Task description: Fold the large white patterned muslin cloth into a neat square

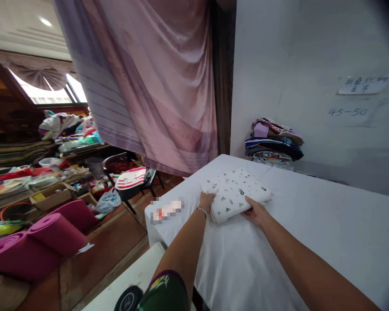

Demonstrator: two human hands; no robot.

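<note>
A folded white cloth with small printed shapes (236,190) lies on the white-covered table (311,233). My left hand (206,201) grips its near left corner, fingers curled under the edge; a bracelet is on that wrist. My right hand (255,211) holds the cloth's near right edge, thumb on top, fingers tucked beneath. Both arms reach forward over the table.
A stack of folded clothes (274,143) sits at the table's far end by the white wall. A blurred small object (167,210) lies near the table's left edge. Pink rolled mats (39,242), a chair (129,179) and cluttered shelves stand to the left. A mauve curtain (155,86) hangs behind.
</note>
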